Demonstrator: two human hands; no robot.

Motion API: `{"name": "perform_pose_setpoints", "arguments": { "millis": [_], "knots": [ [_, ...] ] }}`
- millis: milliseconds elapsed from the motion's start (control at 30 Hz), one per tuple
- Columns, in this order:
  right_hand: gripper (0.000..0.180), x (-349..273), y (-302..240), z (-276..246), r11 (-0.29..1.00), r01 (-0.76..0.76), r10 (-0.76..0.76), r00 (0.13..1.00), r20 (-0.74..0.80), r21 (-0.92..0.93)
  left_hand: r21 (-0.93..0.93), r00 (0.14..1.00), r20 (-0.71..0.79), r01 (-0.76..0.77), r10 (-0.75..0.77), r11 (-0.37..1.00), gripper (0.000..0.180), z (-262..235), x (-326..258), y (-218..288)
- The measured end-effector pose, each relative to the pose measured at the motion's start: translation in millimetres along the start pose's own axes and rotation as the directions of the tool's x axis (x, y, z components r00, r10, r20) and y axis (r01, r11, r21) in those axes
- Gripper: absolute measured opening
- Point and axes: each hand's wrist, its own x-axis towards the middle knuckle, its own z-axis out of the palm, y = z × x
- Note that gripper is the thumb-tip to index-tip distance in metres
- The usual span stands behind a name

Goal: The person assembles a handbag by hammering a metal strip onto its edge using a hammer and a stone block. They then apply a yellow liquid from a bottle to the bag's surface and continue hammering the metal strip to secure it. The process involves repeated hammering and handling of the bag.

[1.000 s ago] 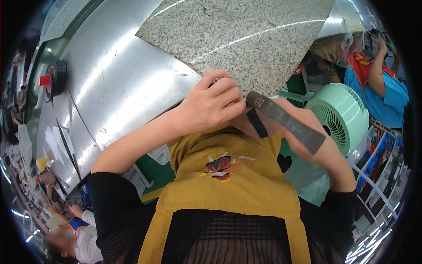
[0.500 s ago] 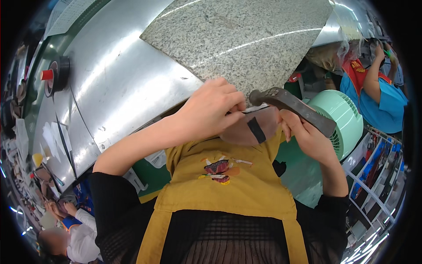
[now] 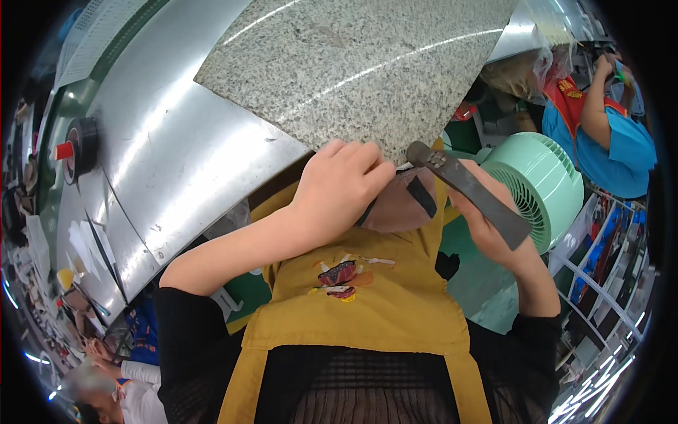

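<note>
The yellow apron (image 3: 367, 304) fills the near view, over black sleeves. Just above it the left hand (image 3: 342, 191) is curled shut, pinching a brownish piece (image 3: 402, 205) with a dark strip, held at the edge of the granite slab (image 3: 360, 63). The right hand (image 3: 491, 226) is closed around a flat grey metal tool (image 3: 470, 192), its riveted end tilted up toward the piece. Just behind the right hand stands a green fan (image 3: 547, 184). The slab lies on a steel bench (image 3: 162, 155), where a tape roll (image 3: 81, 145) sits far left. Far right stands another person (image 3: 600, 134) in blue
</note>
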Motion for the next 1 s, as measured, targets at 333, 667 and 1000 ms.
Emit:
{"name": "perform_pose_setpoints", "arguments": {
  "millis": [333, 667, 1000],
  "knots": [
    [0.044, 1, 0, -5, 0.990, 0.076, -0.059, 0.988, 0.143, -0.120, 0.332, 0.948, -0.129, -0.235, 0.290, 0.914, 0.028, 11, -7, 3],
    [0.043, 4, -6, -5, 1.000, 0.012, -0.008, 0.989, 0.144, -0.027, 0.035, 0.975, -0.128, -0.181, 0.184, 0.983, 0.023, 4, -6, -17],
    [0.036, 11, -13, -9, 0.999, 0.001, 0.005, 0.986, 0.165, -0.040, 0.205, 0.928, -0.185, -0.284, 0.322, 0.937, 0.030, 13, -12, -20]
  ]
}}
